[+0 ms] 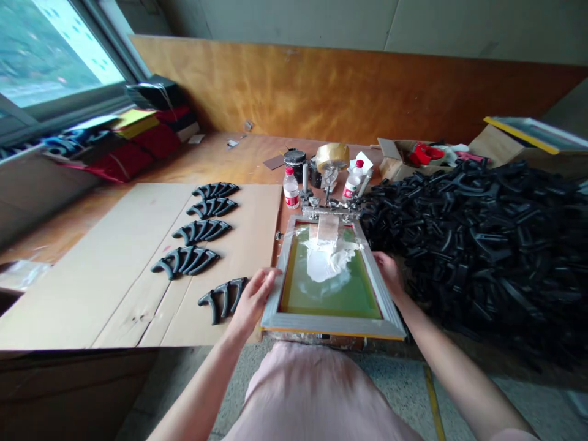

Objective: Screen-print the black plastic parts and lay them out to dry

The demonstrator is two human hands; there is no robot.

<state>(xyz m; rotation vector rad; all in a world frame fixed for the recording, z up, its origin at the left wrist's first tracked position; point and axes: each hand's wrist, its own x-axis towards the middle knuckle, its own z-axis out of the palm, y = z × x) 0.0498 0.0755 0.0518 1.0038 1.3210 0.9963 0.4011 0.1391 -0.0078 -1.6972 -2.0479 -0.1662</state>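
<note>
A silkscreen frame point(331, 320) with grey metal sides and yellow-green mesh lies before me. White ink point(328, 260) is spread over the upper part of its mesh, below a pale block point(327, 228). At the frame's left side my left hand point(256, 297) is closed on the edge, thumb and fingers bent. My right hand point(388, 274) grips the opposite side, its fingertips partly hidden by the frame. Just left of my left hand, several curved black plastic parts point(224, 298) lie fanned on cardboard point(114, 263). What lies under the frame is hidden.
More black parts point(195, 260) sit in fanned groups on the cardboard. A large heap of black parts point(482, 239) rises at right. Behind the frame stand a metal hinge clamp point(331, 212), red-capped bottles point(291, 188), black jars point(295, 163) and a tape roll point(332, 157).
</note>
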